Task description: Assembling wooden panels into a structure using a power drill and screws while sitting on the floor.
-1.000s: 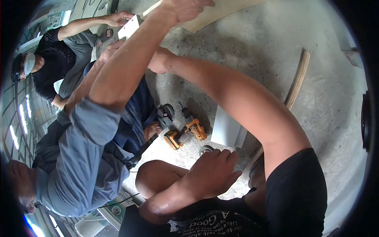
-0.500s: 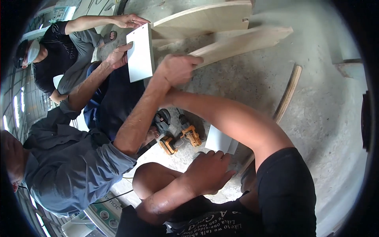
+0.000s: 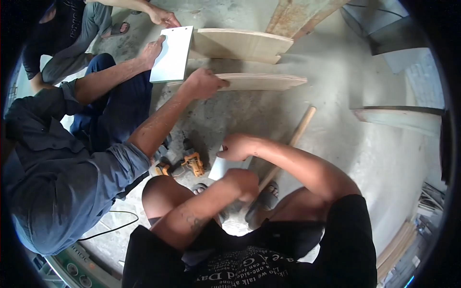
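Observation:
My right hand (image 3: 237, 147) is bent over the far edge of a white panel (image 3: 220, 169) low in front of me. Its fingers curl downward, and whether they grip the panel cannot be made out. My left hand (image 3: 244, 184) is closed near the panel's near side; its fingertips are hidden. A co-worker's hand (image 3: 204, 84) on the left pinches the end of a curved plywood piece (image 3: 264, 81). Their other hand (image 3: 152, 52) holds a white board (image 3: 173, 55) against a second plywood piece (image 3: 240, 45).
Orange-and-black power tools (image 3: 193, 164) lie on the concrete floor, left of the white panel. A wooden strip (image 3: 302, 126) extends away to its right. Another person's hand (image 3: 164, 18) touches the white board's far edge. A rusty board (image 3: 302, 17) stands farther back.
My right hand has drawn back from beside the co-worker's hand and plywood to the white panel. My left hand has closed more. The co-worker's nearer plywood piece is lower, and my view has shifted.

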Demonstrator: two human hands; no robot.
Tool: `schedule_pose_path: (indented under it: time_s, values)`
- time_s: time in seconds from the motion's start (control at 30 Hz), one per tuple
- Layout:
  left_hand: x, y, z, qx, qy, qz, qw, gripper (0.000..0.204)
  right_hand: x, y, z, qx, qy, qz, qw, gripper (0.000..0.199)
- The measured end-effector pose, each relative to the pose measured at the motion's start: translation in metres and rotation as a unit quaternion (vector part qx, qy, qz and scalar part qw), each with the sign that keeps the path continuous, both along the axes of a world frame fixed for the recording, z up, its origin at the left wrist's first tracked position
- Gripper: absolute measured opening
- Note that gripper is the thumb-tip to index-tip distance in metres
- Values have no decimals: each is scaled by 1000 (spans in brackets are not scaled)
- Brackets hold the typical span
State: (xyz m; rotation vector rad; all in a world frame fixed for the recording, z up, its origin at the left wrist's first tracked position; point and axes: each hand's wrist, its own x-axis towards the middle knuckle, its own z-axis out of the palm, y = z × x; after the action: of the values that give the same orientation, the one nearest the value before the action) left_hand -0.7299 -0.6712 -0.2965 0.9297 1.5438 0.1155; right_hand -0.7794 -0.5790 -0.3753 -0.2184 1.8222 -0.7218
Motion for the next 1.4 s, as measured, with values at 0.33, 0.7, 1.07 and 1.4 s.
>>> schedule_pose_path:
  time_s: [0.33,0.7,1.07,1.4]
  values:
    - [-97,6,-74,153,377,-21,913,51,61,28,73,-19,197,-375,906,35]
    - [-262,-13,-170,200,203,292,913,23,54,-5,85,-51,341,-292,892,33]
    - [-259,-13,-157,254,456,51,851,22,53,-10,101,-82,335,-274,898,31]
    - [-252,-8,-144,266,532,-101,797,9,57,-11,98,-82,321,-270,904,30]
